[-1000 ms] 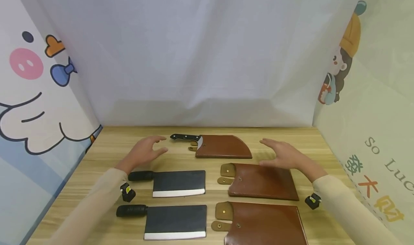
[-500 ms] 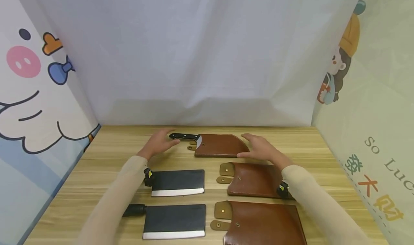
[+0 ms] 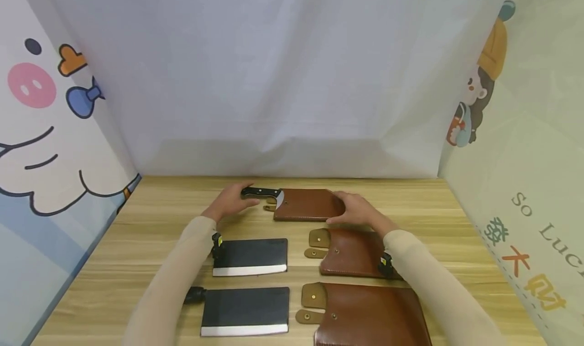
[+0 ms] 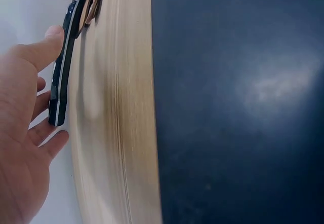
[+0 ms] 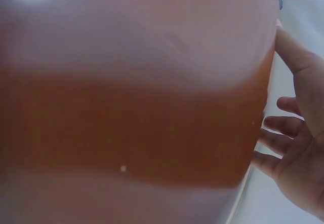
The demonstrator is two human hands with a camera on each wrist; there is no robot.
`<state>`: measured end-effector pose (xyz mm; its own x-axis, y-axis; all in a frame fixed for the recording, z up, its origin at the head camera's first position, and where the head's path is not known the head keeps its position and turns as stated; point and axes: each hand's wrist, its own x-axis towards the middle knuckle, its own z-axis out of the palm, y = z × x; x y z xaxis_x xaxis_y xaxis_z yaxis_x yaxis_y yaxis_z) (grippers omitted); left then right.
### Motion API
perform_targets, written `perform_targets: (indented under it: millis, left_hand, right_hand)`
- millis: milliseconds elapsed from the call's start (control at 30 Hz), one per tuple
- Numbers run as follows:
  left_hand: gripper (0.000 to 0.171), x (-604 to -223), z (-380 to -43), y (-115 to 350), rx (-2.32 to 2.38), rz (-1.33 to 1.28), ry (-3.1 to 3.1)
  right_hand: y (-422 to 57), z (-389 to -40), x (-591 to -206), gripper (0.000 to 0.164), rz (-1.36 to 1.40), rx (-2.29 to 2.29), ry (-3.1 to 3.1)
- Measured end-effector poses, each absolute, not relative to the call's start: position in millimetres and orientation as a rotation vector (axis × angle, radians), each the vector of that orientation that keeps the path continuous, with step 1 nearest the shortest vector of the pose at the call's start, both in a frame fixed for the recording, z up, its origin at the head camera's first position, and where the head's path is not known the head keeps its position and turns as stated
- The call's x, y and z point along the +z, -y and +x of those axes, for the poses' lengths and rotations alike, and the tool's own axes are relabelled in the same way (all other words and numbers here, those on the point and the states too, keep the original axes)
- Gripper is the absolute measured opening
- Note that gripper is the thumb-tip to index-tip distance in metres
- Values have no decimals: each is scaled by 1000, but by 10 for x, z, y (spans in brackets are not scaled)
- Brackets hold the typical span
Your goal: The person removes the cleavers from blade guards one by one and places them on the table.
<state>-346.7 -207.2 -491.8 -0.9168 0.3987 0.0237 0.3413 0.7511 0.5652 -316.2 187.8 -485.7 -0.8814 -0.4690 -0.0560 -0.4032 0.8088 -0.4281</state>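
Observation:
At the back of the table lies a cleaver with a black riveted handle (image 3: 261, 192), its blade inside a brown leather sheath (image 3: 310, 204). My left hand (image 3: 230, 201) is around the handle's end, thumb on the near side and fingers on the far side. In the left wrist view that handle (image 4: 61, 77) passes between the thumb and the loosely spread fingers. My right hand (image 3: 355, 208) spans the sheath's right end, thumb at its near edge and fingertips at its far edge. The right wrist view shows this hand (image 5: 304, 117) with fingers apart, partly behind a brown sheath.
Two black-bladed cleavers, one in the middle (image 3: 255, 254) and one nearer (image 3: 248, 308), lie on the left. To their right are two leather sheaths, a middle one (image 3: 349, 249) and a front one (image 3: 369, 310), with unfastened tan straps. A white cloth (image 3: 292, 82) hangs behind the table.
Both hands have moved inward and slightly farther back, from apart at either side to around the two ends of the sheathed cleaver. The knives and sheaths have stayed in place.

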Motion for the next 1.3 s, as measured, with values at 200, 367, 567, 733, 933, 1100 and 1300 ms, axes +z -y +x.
perform_targets:
  millis: [200,367,567,733,933,1100,1300]
  left_hand:
    - [63,-4960,-3494,2101,846,569,-2878]
    - [60,-4968,-3488,2118,844,545,-2874]
    - [60,-4966,-3494,2113,848,536,-2879]
    - [59,-4959,-3485,2107,857,534,-2886]
    - [56,-4900,-3466,2082,908,525,-2910]
    - [58,-4872,-3466,2070,920,564,-2941]
    - [57,-4860,-3430,2049,935,614,-2972]
  right_hand:
    - [-1830,-3158,-4874,103,-660,-611,-2812]
    - [-1784,-3170,-4879,107,-659,-566,-2811]
    - [-1738,-3166,-4892,104,-636,-546,-2839]
    - [-1740,-3145,-4891,101,-613,-549,-2866]
    - [-1792,-3131,-4850,101,-616,-584,-2887]
    - [-1834,-3122,-4787,99,-630,-624,-2908]
    - [-1884,-3083,-4725,99,-639,-656,-2917]
